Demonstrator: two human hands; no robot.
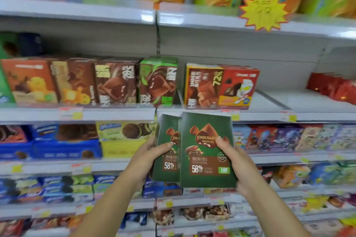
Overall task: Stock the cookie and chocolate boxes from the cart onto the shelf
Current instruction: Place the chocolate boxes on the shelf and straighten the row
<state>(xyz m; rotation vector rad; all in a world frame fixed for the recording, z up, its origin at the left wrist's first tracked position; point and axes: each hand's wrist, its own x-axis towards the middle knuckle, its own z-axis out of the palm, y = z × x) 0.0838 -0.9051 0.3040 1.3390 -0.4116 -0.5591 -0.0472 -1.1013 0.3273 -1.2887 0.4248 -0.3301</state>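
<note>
Shelf, 12 o'clock: row of upright chocolate cartons; bare stretch at 2 o'clock.
Two flat, glossy green cardboard boxes, overlapping, upright below the shelf edge: left truffle box clasped in left hand fingers; right truffle box gripped by right hand fingers.

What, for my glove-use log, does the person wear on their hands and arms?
The left hand and right hand are bare: no gloves, rings or wristbands show. Both forearms are bare too, with no sleeves reaching into view.
</note>
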